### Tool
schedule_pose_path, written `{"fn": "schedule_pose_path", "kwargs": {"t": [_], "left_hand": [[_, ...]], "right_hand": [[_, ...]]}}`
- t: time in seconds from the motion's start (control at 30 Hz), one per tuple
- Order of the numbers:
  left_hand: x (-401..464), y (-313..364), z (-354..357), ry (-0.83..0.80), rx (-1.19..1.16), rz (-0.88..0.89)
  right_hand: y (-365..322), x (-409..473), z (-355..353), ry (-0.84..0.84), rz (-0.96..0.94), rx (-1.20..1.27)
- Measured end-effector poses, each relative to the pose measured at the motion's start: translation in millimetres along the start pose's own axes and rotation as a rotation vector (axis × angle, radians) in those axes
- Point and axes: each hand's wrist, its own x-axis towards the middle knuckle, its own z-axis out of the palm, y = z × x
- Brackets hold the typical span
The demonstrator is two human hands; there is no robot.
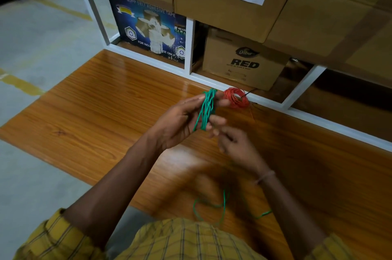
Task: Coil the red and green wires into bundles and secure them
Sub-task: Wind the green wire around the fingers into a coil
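Observation:
Green wire is wound in several loops around the spread fingers of my left hand, held up above the wooden board. My right hand sits just below and to the right, fingers curled and blurred; the wire in it is too blurred to make out. The loose rest of the green wire trails in loops on the board near my lap. A coiled red wire bundle, with a dark tie at its right side, lies on the board beyond my left fingertips.
The wooden board lies on a grey concrete floor with yellow lines. Behind it stands a white metal rack holding a blue adhesive-tape carton and a brown "RED" carton, with larger cardboard boxes stacked above.

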Motion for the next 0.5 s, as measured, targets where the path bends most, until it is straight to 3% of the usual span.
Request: {"fn": "schedule_pose_path", "kwargs": {"t": [0.23, 0.33, 0.43, 0.5], "left_hand": [[14.5, -9.2, -8.3, 0.248, 0.195, 0.086], [16.0, -27.3, -9.6, 0.334, 0.549, 0.144], [18.7, -31.5, -21.3, 0.405, 1.067, 0.189], [19.1, -29.0, -31.1, 0.405, 1.218, 0.147]], "right_hand": [[-26.5, -37.9, 18.1, -0.196, -0.108, -0.075], [-43.3, -39.3, -1.9, -0.283, -0.100, -0.169], [-54.6, -43.6, -19.0, -0.406, -0.051, -0.118], [-60.2, -45.2, -30.1, -0.399, -0.021, -0.034]]}}
